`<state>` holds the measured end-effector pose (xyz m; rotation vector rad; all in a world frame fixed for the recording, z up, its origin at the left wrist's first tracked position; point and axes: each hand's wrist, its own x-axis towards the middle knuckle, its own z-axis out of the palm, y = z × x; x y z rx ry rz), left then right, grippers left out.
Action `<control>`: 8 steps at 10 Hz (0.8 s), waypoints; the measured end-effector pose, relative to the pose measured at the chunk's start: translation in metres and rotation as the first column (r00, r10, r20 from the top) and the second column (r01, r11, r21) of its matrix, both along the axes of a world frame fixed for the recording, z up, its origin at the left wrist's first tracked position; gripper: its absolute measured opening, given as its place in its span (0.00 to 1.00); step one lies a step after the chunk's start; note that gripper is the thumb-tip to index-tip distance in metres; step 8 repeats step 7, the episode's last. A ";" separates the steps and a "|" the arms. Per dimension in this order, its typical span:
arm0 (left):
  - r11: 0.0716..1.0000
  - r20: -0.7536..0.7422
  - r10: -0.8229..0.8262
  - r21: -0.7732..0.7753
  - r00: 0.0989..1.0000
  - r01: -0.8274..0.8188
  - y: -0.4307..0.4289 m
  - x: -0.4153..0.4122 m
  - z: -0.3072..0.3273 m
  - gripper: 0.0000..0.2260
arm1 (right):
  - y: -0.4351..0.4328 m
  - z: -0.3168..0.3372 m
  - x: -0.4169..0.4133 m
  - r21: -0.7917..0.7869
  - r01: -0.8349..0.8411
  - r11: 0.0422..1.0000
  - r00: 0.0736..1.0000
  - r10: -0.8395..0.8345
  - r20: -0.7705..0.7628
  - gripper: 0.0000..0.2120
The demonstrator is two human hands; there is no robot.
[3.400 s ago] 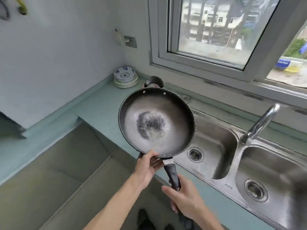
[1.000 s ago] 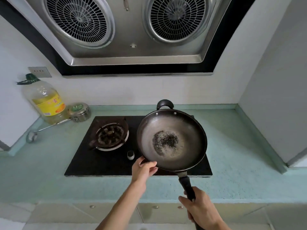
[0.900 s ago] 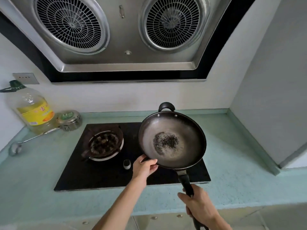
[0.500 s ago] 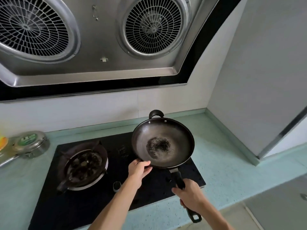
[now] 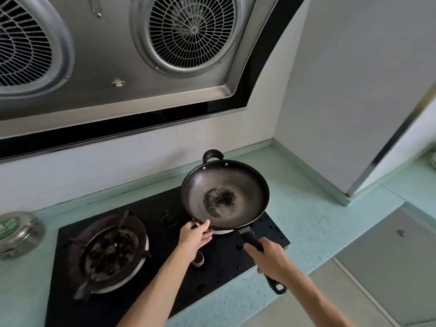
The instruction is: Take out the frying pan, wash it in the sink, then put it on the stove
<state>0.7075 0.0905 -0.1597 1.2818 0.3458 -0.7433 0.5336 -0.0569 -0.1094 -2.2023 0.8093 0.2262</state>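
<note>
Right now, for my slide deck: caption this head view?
Left hand holding rim, right hand gripping handle, a round dark metal frying pan held over the black glass stove.

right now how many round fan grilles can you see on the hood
2. One fan grille is upper centre, above the frying pan; the other fan grille is at the left edge, partly cut off. More may lie out of frame.

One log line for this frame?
frying pan over right burner | left hand holds rim | right hand grips handle
</note>
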 end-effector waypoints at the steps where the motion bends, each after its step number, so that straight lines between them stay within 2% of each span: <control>1: 0.979 0.112 -0.145 0.163 0.983 0.126 0.015 -0.010 0.002 0.20 | 0.011 0.005 -0.023 -0.042 0.065 0.997 0.996 -0.062 0.066 0.23; 2: 0.877 0.181 -0.374 0.389 0.909 0.283 0.033 -0.019 0.002 0.20 | 0.020 0.012 -0.058 -0.057 0.093 0.994 0.988 -0.085 0.132 0.23; 3: 0.740 0.216 -0.562 0.562 0.798 0.369 0.056 -0.041 0.009 0.20 | 0.040 0.015 -0.105 -0.010 0.142 0.990 0.977 -0.138 0.162 0.20; 4: 0.652 0.240 -0.669 0.644 0.703 0.400 0.082 -0.075 0.024 0.18 | 0.072 0.011 -0.146 -0.053 0.186 0.981 0.975 -0.178 0.133 0.24; 5: 0.584 0.227 -0.750 0.668 0.621 0.461 0.111 -0.109 0.038 0.20 | 0.113 0.013 -0.181 -0.085 0.214 0.973 0.970 -0.202 0.135 0.21; 7: 0.354 0.181 -0.921 0.762 0.346 0.543 0.161 -0.157 0.056 0.24 | 0.185 0.026 -0.235 -0.119 0.244 0.963 0.954 -0.215 0.210 0.16; 8: 0.354 0.181 -0.921 0.762 0.346 0.543 0.161 -0.157 0.056 0.24 | 0.185 0.026 -0.235 -0.119 0.244 0.963 0.954 -0.215 0.210 0.16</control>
